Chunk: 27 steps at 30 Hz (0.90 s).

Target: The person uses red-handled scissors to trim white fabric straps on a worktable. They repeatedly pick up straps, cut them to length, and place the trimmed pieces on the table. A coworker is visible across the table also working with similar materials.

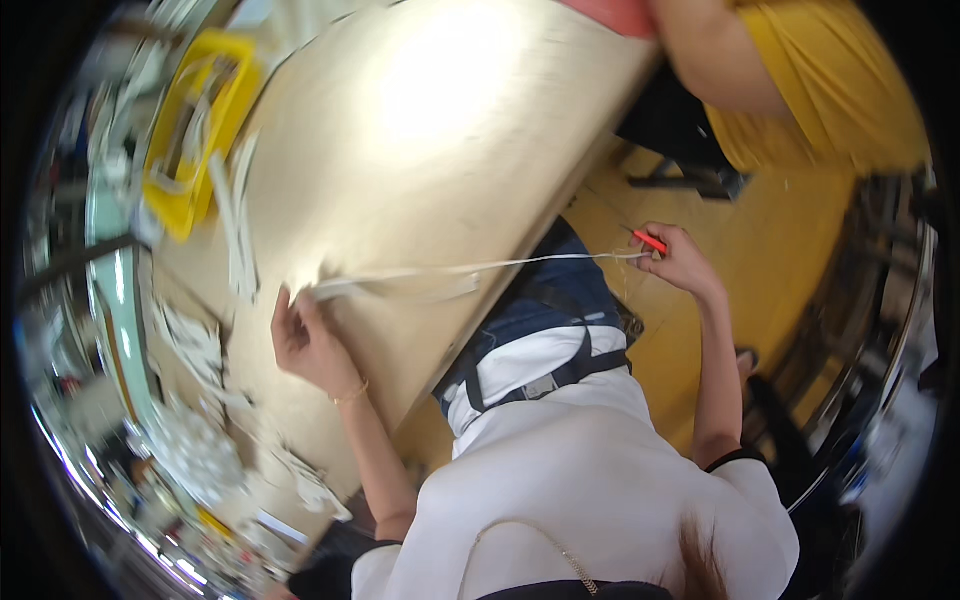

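A narrow white fabric strip (545, 259) is stretched between my two hands, over the table edge and above my lap. My left hand (312, 345) is closed at the strip's left end, just above the table; its fingertips are slightly blurred. Out past the table edge, my right hand (682, 264) grips the other end, where loose threads hang. The same hand also holds a small red-handled tool (650, 241) with a thin point; its exact kind is unclear. A second pale strip end (465, 287) shows just below the taut one.
The pale brown table (400, 180) extends ahead. On its left side are a yellow bin (213, 75) holding white strips, loose white strips (235, 225) and a white bundle (195, 450). A person in a yellow top (825, 80) sits at the far right.
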Available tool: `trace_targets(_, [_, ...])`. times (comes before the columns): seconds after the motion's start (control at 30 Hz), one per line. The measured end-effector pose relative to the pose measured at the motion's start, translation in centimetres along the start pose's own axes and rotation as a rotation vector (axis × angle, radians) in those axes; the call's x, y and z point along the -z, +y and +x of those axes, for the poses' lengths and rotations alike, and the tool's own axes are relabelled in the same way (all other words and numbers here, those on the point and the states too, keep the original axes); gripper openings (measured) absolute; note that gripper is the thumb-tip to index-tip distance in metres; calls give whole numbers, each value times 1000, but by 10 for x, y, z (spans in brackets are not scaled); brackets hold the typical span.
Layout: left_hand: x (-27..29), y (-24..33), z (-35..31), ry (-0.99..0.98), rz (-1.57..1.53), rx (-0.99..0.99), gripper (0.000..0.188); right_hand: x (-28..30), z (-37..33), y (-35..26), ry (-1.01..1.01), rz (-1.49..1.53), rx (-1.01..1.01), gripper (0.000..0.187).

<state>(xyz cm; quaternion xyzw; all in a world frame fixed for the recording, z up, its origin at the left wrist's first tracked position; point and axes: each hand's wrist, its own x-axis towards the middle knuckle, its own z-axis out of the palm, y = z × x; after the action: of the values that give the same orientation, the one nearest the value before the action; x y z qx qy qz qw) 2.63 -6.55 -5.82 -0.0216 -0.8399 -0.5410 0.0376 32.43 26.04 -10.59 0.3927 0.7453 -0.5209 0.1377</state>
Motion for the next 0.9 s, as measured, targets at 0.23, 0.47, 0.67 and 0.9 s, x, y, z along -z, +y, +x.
trace_targets(0.23, [-14,18,-6,-85,33,-83,31,-104,-38,207,835,125,-347,26])
trace_targets(0.47, [-20,119,-42,-163,91,-374,27,-218,-71,318,1302,641,-915,28])
trace_targets(0.67, [-19,205,-81,-608,-390,-960,24,-279,-79,340,1217,760,-1066,34])
trace_targets(0.9, [-17,271,-59,-877,-623,-1097,14,-299,-78,331,1010,788,-951,47])
